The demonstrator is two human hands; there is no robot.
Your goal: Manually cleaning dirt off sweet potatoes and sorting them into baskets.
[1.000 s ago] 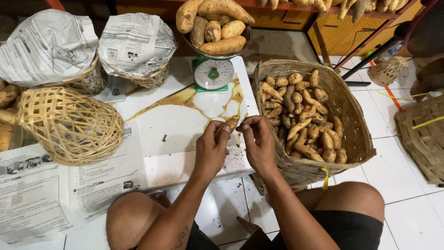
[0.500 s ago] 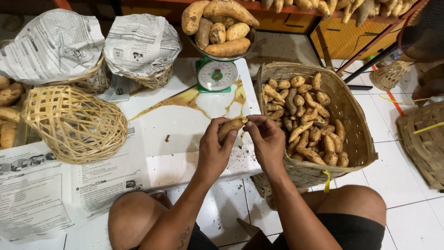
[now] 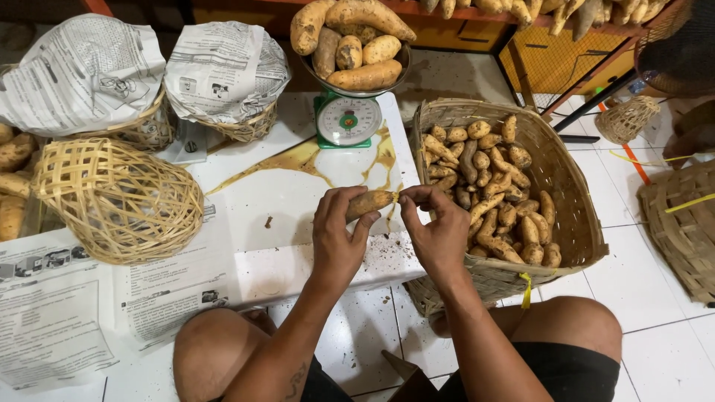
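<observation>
Sweet potato (image 3: 370, 202) — small, brown, held level above the white board (image 3: 298, 201), just below the green scale (image 3: 348, 119). Left hand (image 3: 339, 234): fingers curled shut around the tuber's left half, thumb (image 3: 365, 223) beneath. Right hand (image 3: 439, 231): fingertips (image 3: 410, 195) pressed together, pinching the tuber's right tip. Large woven basket (image 3: 573, 208) of sweet potatoes — just right of the scale, beside the right hand. Scale pan piled with larger tubers. Empty openwork basket (image 3: 119, 201) — well left of the scale. Two newspaper-lined baskets (image 3: 223, 82) — left of the scale.
</observation>
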